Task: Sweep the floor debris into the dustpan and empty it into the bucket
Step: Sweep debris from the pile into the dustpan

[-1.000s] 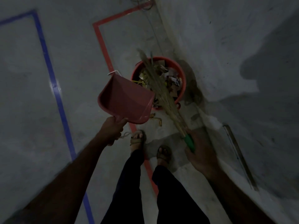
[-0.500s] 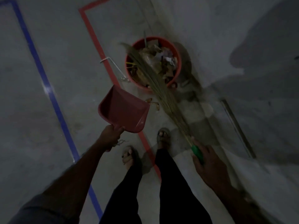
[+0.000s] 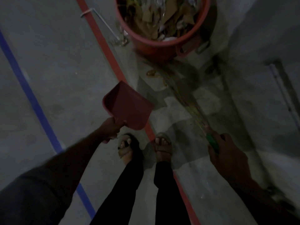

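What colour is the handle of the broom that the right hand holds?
Green; the broom handle shows in the right hand in the head view.

The floor (image 3: 56,75) is bare grey concrete under dim light. A blue tape line (image 3: 32,98) runs diagonally across its left part, from the left edge down toward the bottom. A red tape line (image 3: 103,46) runs roughly parallel to it further right, from the top edge downward, passing between the two feet. A thin white L-shaped rod (image 3: 103,21) lies across the red line near the top. The left sandal (image 3: 125,147) and right sandal (image 3: 163,146) stand side by side, apart; dark trouser legs (image 3: 128,189) rise from them. A grey wall (image 3: 263,38) occupies the right side, with a narrow pale strip (image 3: 284,93) fixed along it.
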A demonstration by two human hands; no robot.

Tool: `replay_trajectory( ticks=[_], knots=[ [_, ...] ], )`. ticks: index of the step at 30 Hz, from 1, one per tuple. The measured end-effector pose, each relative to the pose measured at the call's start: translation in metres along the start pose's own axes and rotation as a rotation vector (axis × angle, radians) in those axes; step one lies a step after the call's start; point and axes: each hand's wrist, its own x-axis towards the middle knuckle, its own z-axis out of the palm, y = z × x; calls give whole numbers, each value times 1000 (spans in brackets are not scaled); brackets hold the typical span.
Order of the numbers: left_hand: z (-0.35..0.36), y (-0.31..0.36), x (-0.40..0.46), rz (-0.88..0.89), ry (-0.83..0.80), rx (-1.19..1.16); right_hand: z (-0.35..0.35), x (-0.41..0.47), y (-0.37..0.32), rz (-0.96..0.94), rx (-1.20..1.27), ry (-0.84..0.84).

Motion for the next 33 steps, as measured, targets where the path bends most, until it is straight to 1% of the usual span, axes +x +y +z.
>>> replay_trajectory(
  ticks=[3, 5, 8, 12, 14, 18, 21, 23, 25, 27, 29, 31, 33],
  knots=[
    [15, -4, 49, 6, 17, 7, 33, 20, 19, -34, -105, -46],
    [22, -7, 74, 13, 57, 27, 49, 24, 30, -12, -77, -44],
    [30, -10, 98, 7, 97, 46, 61, 23, 49, 44, 15, 16],
    [33, -12, 104, -27, 84, -18, 64, 16, 77, 217, 77, 70],
    [30, -13, 102, -46, 71, -26, 61, 20, 81, 265, 115, 109],
    [21, -4, 100, -63, 40, -35, 58, 69, 87, 304, 121, 174],
    [18, 7, 100, -45, 46, 13, 60, 122, 88, 316, 145, 100],
    [13, 15, 104, -38, 70, 56, 66, 142, 85, 265, 124, 23],
    [5, 21, 111, -59, 50, 63, 73, 144, 75, 199, 160, -40],
    [-5, 24, 121, -55, 11, 57, 81, 128, 65, 125, 194, -87],
    [-15, 24, 131, -42, -33, 53, 89, 103, 56, 21, 167, -112],
    [-21, 27, 138, -28, -25, 105, 98, 78, 49, -87, 146, -119],
    [-26, 30, 145, -18, -24, 138, 104, 54, 47, -132, 136, -155]
  ],
)
